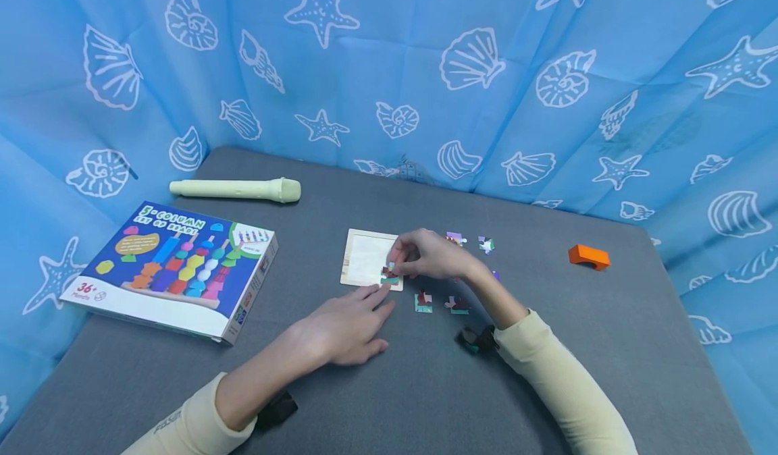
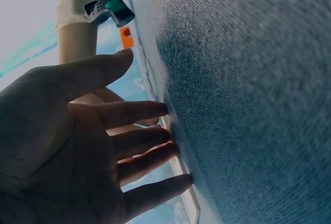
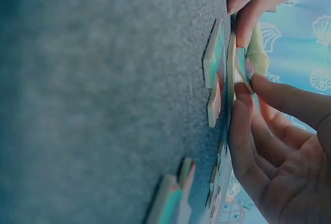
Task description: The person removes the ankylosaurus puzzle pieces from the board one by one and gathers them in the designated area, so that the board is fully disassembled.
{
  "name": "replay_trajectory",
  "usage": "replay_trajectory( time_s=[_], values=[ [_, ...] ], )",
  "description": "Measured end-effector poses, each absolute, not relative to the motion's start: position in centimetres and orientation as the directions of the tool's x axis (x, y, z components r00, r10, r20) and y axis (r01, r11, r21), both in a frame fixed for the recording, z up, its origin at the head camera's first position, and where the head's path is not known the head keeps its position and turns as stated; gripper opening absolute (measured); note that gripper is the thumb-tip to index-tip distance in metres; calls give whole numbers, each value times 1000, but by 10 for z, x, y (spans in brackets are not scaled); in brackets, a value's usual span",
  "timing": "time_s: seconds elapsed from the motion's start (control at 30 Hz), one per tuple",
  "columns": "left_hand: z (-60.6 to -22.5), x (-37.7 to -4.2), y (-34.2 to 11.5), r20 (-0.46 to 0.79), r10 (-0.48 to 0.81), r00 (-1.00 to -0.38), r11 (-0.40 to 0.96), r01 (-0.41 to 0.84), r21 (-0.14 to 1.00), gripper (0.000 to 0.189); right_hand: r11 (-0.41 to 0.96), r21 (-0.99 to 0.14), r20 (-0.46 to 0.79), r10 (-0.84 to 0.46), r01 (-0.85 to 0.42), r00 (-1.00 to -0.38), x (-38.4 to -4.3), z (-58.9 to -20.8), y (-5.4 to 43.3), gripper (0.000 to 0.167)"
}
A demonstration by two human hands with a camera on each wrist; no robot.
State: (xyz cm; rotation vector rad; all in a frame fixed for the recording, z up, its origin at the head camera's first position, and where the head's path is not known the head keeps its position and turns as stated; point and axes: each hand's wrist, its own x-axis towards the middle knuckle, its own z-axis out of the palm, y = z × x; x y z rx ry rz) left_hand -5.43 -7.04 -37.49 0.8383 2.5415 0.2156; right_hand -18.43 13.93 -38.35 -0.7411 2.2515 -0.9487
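Between thumb and fingertips my right hand (image 1: 430, 252) pinches a jigsaw piece (image 3: 241, 66), over the near right corner of a shallow wooden puzzle tray (image 1: 367, 258). A teal and dark red piece (image 1: 390, 279) shows in that corner, under the fingertips. My left hand (image 1: 348, 328) lies palm down, fingers extended, its fingertips at the tray's near edge. Close by on the cloth, a teal and red piece (image 1: 423, 302) and a darker red piece (image 1: 457, 305) lie loose. Farther back are a purple piece (image 1: 454, 238) and a white-and-green piece (image 1: 486, 244); my right hand partly hides others.
A bead-set box (image 1: 176, 273) lies at the left, with a pale green toy microphone (image 1: 234, 190) behind it. An orange arched block (image 1: 588, 257) sits at the right. Blue seashell-print curtain (image 1: 395, 70) surrounds the back and sides of the grey table (image 1: 389, 408).
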Motion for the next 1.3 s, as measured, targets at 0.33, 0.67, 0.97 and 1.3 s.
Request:
replay_trajectory(
  time_s=[0.33,0.67,0.97,1.3],
  values=[
    [-374,-53,-70,-363,602,-712,799,538,270,69,539,-793,-211,-679,-283,-703,-179,-379,154,15],
    [-377,-56,-69,-369,601,-709,799,532,280,69,520,-825,-235,-673,-222,-702,-166,-372,197,13],
    [-377,-55,-70,-366,614,-699,790,548,276,69,553,-813,-268,-633,-182,-727,-151,-369,249,15],
    [-378,-57,-71,-363,623,-693,783,550,292,69,630,-770,-357,-554,-99,-752,-137,-370,303,17]
  ],
)
